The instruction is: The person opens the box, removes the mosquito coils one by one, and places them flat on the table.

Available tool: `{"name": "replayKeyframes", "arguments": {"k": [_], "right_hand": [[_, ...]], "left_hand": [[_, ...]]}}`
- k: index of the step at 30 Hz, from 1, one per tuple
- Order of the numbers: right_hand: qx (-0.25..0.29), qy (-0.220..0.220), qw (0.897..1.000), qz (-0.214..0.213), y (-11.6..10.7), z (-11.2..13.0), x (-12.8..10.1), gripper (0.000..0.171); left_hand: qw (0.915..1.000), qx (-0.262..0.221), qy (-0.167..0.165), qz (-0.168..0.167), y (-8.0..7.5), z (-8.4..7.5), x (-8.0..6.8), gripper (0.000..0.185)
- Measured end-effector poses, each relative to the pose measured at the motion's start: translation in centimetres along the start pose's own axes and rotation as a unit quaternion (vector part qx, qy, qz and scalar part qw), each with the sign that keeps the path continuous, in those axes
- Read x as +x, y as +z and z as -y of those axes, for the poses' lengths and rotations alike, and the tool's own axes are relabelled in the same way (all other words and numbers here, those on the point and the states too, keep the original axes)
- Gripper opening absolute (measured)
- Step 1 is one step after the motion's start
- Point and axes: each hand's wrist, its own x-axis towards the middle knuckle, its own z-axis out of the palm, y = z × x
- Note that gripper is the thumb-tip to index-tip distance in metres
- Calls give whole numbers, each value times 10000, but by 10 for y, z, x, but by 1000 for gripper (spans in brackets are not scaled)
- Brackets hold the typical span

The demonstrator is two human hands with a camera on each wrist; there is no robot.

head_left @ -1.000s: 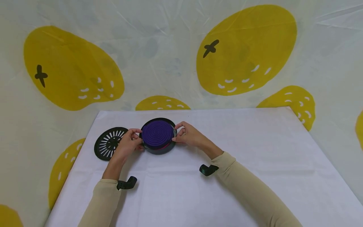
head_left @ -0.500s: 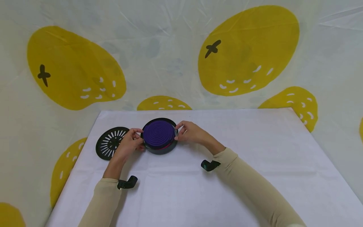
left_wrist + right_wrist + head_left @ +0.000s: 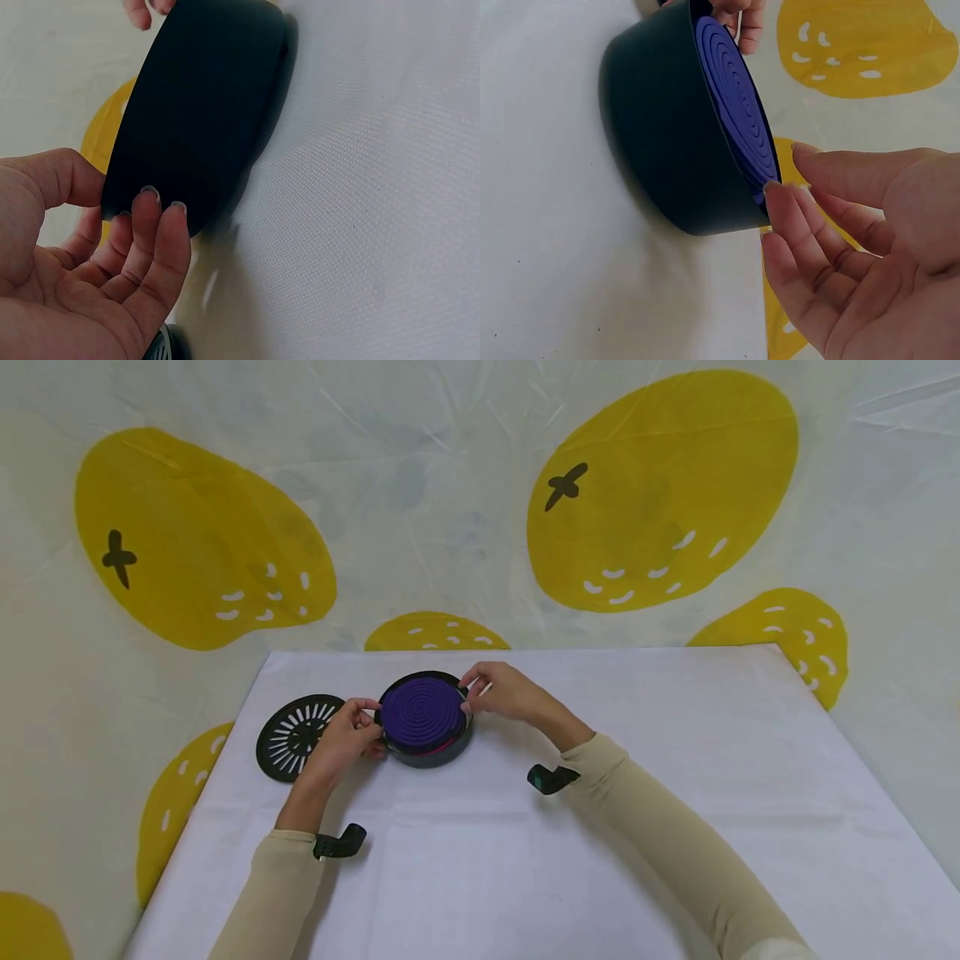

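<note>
A dark round tub [image 3: 438, 758] stands on the table, with a purple disc [image 3: 422, 714] of concentric ridges in its mouth. A thin red edge shows below the disc at the front. My left hand [image 3: 348, 739] grips the tub's left side; in the left wrist view its thumb is at the rim and its curled fingers lie against the outer wall [image 3: 195, 112]. On the opposite side my right hand [image 3: 506, 693] holds the rim by the fingertips. The right wrist view shows its fingertips [image 3: 780, 206] at the rim beside the disc, thumb just above.
A black slotted round grille [image 3: 273, 747] lies left of the tub, partly hidden behind my left hand. White cloth [image 3: 637, 793] covers the table. Behind its back edge hangs a pale sheet [image 3: 427, 527] printed with yellow fruit. Each wrist bears a black camera mount [image 3: 551, 779].
My right hand has shifted a little up and back along the tub's right rim. The left hand keeps its hold, and the tub and disc stay in place.
</note>
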Motion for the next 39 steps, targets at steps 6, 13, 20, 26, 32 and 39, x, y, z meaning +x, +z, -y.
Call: {"name": "replayKeyframes", "arguments": {"k": [6, 13, 20, 26, 32, 39], "right_hand": [[85, -39, 10000, -1, 3, 6, 5, 41], [5, -127, 9999, -6, 8, 5, 13, 47], [-181, -70, 9998, -1, 14, 6, 14, 49], [-218, -29, 9998, 9, 16, 6, 15, 50], [-231, -26, 9997, -8, 16, 6, 13, 50], [-159, -83, 9998, -44, 15, 6, 10, 48]], "left_hand": [[10000, 13, -4, 4, 0, -1, 0, 49], [10000, 53, -49, 53, -1, -10, -4, 48], [10000, 45, -57, 37, -1, 2, 4, 49], [9999, 59, -106, 7, -1, 4, 6, 49], [10000, 57, -30, -28, 0, 1, 2, 50], [9999, 105, -11, -46, 1, 2, 2, 48]]}}
